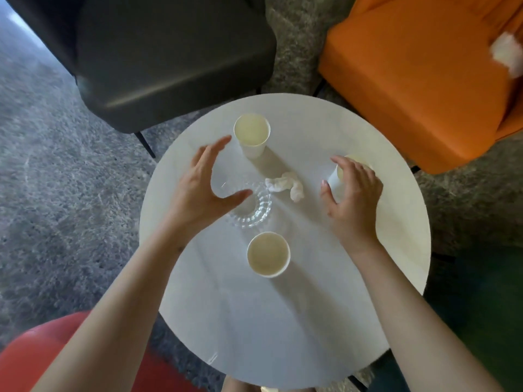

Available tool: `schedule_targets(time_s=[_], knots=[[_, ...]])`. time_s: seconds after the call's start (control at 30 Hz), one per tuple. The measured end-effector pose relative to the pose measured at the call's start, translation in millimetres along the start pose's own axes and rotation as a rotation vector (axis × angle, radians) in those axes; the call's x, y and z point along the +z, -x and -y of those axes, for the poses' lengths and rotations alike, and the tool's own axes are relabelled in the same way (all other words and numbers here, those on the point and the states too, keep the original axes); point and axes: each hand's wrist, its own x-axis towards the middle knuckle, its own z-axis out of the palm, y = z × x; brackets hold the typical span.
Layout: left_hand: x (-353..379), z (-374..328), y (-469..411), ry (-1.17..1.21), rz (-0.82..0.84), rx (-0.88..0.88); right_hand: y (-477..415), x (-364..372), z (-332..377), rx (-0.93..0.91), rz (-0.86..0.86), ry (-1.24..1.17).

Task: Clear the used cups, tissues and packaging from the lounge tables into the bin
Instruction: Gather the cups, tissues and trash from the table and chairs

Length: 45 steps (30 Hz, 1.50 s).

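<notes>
The round white table (368, 131) carries everything within reach: three cups, a glass dish and one tissue. A second wad of white tissue (506, 53) lies on the orange upholstered chair (410, 80) beyond it. No bin is in view.

The far white paper cup (252, 134), the near white paper cup (268, 254) and the white paper cup at the right edge (335, 176) all stand upright. They look light and thin-walled, so they would likely dent under a hard squeeze. A gentle wrap around the mid-wall or a pinch at the rolled rim should suit them, and they look as if they would nest. Whether any liquid is left inside cannot be told.

The clear ribbed glass dish (257, 207) sits near the table's middle. It is hard, probably heavier and breakable, and does not look like rubbish. The crumpled white tissue (285, 185) just beside it is soft and nearly weightless, easy to pinch anywhere.

The left hand (203, 188) hovers over the dish, palm turned inward, fingers spread and nearly straight, thumb out. It holds nothing, and its fingertips point toward the far cup. The right hand (353, 199) is curled over the right-edge cup, fingers over the rim and thumb at the near wall. How firm that grip is cannot be told.
</notes>
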Motion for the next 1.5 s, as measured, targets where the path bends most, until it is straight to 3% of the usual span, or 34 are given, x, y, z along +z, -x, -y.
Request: schedule_targets(time_s=[0.13, 0.27, 0.37, 0.63, 0.77, 0.9, 1.07, 1.5], knots=[[24, 8, -57, -0.039, -0.045, -0.068, -9, 9, -27, 0.151, 0.011, 0.151], [59, 26, -99, 0.005, 0.043, -0.155, -9, 20, -46, 0.289, 0.058, 0.193], [78, 36, -114, 0.054, 0.105, -0.165, -6, 28, -53, 0.315, 0.011, 0.124], [85, 34, -109, 0.027, -0.025, -0.113, 2, 34, -51, 0.344, -0.068, -0.159], [76, 14, -97, 0.057, -0.052, -0.032, 3, 37, -40, 0.396, -0.019, -0.282], [60, -21, -86, 0.173, -0.005, 0.079, 1, 37, -18, 0.338, 0.052, -0.363], [44, -57, -62, 0.367, 0.155, 0.092, -3, 31, 12, 0.215, -0.023, -0.415], [58, -52, 5, 0.234, 0.257, 0.042, 34, -3, 32, 0.165, 0.088, -0.576]])
